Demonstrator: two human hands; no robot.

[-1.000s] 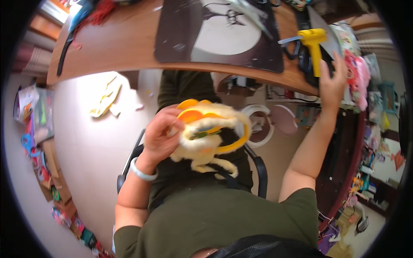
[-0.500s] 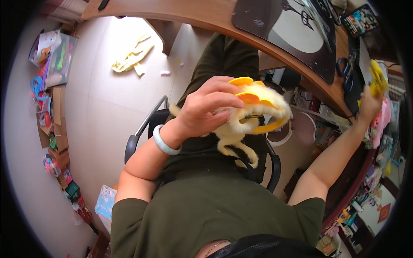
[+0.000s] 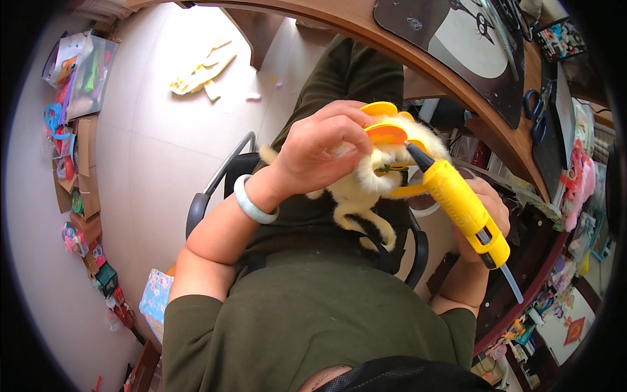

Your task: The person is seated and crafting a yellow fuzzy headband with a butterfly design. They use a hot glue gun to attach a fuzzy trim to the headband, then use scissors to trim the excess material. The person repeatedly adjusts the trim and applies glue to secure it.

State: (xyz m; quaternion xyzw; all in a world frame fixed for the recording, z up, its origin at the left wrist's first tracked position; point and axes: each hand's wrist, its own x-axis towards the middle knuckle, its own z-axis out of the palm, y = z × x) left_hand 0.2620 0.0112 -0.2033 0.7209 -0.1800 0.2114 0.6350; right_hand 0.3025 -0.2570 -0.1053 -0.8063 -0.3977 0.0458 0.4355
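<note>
Above my lap, my left hand (image 3: pixel 320 149) is closed on a fluffy cream-yellow craft piece made of fuzzy stems. Flat yellow-orange petals (image 3: pixel 386 134) stand out along its upper side, and curled fuzzy ends (image 3: pixel 366 212) dangle below. My right hand (image 3: pixel 491 202) grips a yellow hot glue gun (image 3: pixel 460 202), partly hiding behind its body. The gun's black nozzle points up and left, close to the petals; whether it touches them I cannot tell. A translucent glue stick (image 3: pixel 512 283) sticks out of the back of the gun.
A wooden desk (image 3: pixel 457 88) curves across the top right, bearing a dark mat (image 3: pixel 408 26) and blue-handled scissors (image 3: pixel 537 112). Yellow scraps (image 3: pixel 204 73) lie on the floor. Chair armrests (image 3: pixel 197 212) flank my legs, and boxes and bags (image 3: pixel 85 147) line the left wall.
My right hand has come in from the far right of the desk, bringing the glue gun up to the petals. My left hand still holds the craft piece in nearly the same place.
</note>
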